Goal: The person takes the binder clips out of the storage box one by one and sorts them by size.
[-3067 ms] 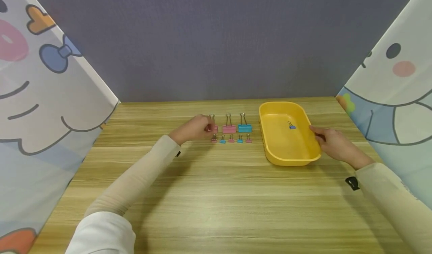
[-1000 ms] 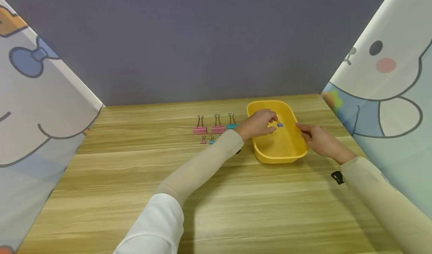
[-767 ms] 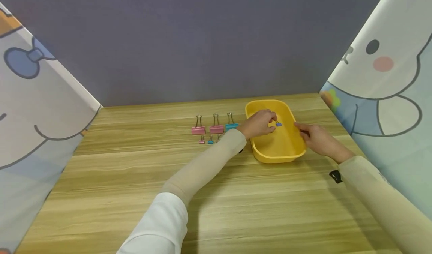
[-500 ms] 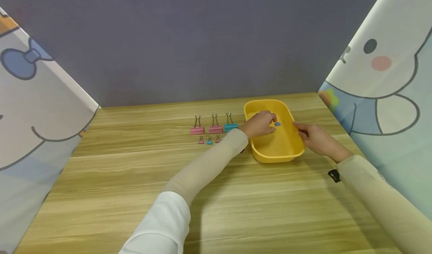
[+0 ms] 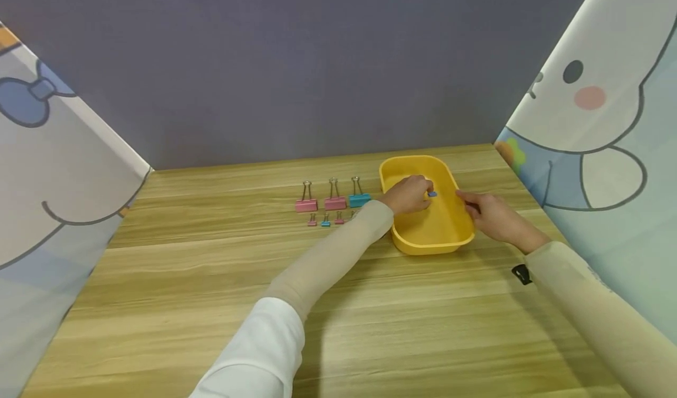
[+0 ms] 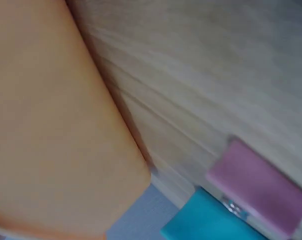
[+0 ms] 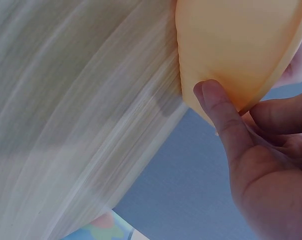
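Note:
My left hand (image 5: 409,194) reaches inside the yellow tray (image 5: 431,249), fingers bent down at a small blue binder clip (image 5: 432,194). The fingers cover the clip's handles, so whether they pinch it cannot be told. My right hand (image 5: 492,214) grips the tray's right rim; in the right wrist view its thumb and fingers pinch the tray wall (image 7: 231,45). The left wrist view shows the tray's outer wall (image 6: 61,120) but no fingers.
Left of the tray stand two large pink binder clips (image 5: 306,205) and a large teal one (image 5: 359,200). A row of small pink and teal clips (image 5: 325,223) lies before them, partly behind my left sleeve. A grey panel (image 5: 328,69) rises behind the table.
My left hand has gone from the pink clips into the tray, and its fingers have closed in on the blue clip. The right hand keeps its hold on the rim; the head view has shifted.

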A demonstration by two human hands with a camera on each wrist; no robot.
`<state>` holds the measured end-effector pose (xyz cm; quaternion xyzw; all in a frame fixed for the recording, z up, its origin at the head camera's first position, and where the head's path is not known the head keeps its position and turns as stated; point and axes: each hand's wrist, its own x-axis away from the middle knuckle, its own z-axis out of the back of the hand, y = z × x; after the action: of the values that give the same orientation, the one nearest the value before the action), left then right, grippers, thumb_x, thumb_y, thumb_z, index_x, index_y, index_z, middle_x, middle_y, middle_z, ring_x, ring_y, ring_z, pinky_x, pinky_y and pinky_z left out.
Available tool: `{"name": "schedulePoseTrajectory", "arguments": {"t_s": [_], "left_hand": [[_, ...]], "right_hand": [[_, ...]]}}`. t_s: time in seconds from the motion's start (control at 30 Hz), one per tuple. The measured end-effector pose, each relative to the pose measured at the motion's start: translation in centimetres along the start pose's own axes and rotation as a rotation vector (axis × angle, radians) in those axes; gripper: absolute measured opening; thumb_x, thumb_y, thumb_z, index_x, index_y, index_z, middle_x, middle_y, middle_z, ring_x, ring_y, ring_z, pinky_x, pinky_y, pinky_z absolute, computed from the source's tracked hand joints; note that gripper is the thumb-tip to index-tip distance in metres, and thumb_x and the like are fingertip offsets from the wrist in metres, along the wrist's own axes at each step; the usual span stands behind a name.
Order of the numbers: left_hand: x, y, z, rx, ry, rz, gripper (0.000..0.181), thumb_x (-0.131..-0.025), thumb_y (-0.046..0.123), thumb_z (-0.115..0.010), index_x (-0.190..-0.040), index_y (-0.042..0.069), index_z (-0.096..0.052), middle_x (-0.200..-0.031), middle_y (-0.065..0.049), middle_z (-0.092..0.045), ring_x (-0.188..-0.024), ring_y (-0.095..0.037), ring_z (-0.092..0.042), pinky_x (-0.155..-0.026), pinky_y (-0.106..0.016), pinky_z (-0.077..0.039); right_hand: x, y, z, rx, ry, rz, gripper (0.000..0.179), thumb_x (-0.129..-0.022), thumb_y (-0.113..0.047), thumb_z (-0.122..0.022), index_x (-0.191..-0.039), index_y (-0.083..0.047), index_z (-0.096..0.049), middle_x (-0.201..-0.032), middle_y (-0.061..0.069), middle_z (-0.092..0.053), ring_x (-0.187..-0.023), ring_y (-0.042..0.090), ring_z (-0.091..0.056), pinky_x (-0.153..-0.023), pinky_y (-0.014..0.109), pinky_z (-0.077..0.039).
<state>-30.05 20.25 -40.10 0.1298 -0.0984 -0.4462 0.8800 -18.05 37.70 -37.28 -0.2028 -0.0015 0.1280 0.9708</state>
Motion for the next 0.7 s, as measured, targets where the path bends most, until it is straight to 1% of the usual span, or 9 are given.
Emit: {"name": "schedulePoseTrajectory", "arguments": {"t_s": [0.13, 0.33, 0.5, 0.6, 0.7], "left_hand": [[-0.4, 0.0, -0.3, -0.023, -0.02, -0.003, 0.037, -0.094, 0.023, -0.06, -0.129, 0.01, -0.058, -0.123, 0.0, -0.055, -0.109, -0.011, -0.052, -0.089, -0.018, -0.041], [-0.8, 0.0, -0.4, -0.044, -0.079, 0.003, 0.039, -0.095, 0.02, -0.059, -0.132, 0.012, -0.056, -0.128, 0.0, -0.052, -0.117, -0.012, -0.048, -0.094, -0.019, -0.039], [-1.0, 0.2, -0.2, -0.094, -0.113, 0.006, 0.036, -0.096, 0.02, -0.056, -0.132, 0.015, -0.056, -0.122, 0.0, -0.052, -0.111, -0.011, -0.05, -0.091, -0.019, -0.039], [-1.2, 0.3, -0.2, -0.139, -0.137, 0.014, 0.036, -0.097, 0.022, -0.055, -0.132, 0.017, -0.056, -0.12, 0.001, -0.051, -0.109, -0.012, -0.048, -0.096, -0.022, -0.035], [-1.3, 0.4, -0.2, -0.165, -0.16, 0.039, 0.038, -0.097, 0.025, -0.054, -0.135, 0.02, -0.054, -0.122, 0.003, -0.05, -0.112, -0.014, -0.044, -0.1, -0.025, -0.032]], "right_hand": [[0.0, 0.1, -0.1, -0.007, 0.009, 0.005, 0.038, -0.093, 0.005, -0.048, -0.13, 0.014, -0.046, -0.12, 0.034, -0.053, -0.099, 0.041, -0.059, -0.078, 0.049, -0.048], [-0.1, 0.1, -0.1, -0.017, 0.009, -0.003, 0.038, -0.094, 0.004, -0.049, -0.131, 0.013, -0.045, -0.119, 0.034, -0.053, -0.091, 0.035, -0.06, -0.073, 0.044, -0.048], [-0.1, 0.1, 0.0, -0.025, 0.012, 0.0, 0.038, -0.093, 0.005, -0.048, -0.131, 0.013, -0.046, -0.12, 0.034, -0.053, -0.085, 0.032, -0.059, -0.07, 0.042, -0.047], [0.0, 0.2, 0.1, -0.027, 0.02, 0.015, 0.038, -0.093, 0.006, -0.048, -0.13, 0.014, -0.046, -0.12, 0.033, -0.053, -0.089, 0.035, -0.06, -0.073, 0.044, -0.048], [0.1, 0.4, 0.1, -0.028, 0.024, 0.022, 0.038, -0.092, 0.006, -0.049, -0.13, 0.014, -0.047, -0.12, 0.033, -0.053, -0.091, 0.035, -0.06, -0.074, 0.045, -0.048]]}}
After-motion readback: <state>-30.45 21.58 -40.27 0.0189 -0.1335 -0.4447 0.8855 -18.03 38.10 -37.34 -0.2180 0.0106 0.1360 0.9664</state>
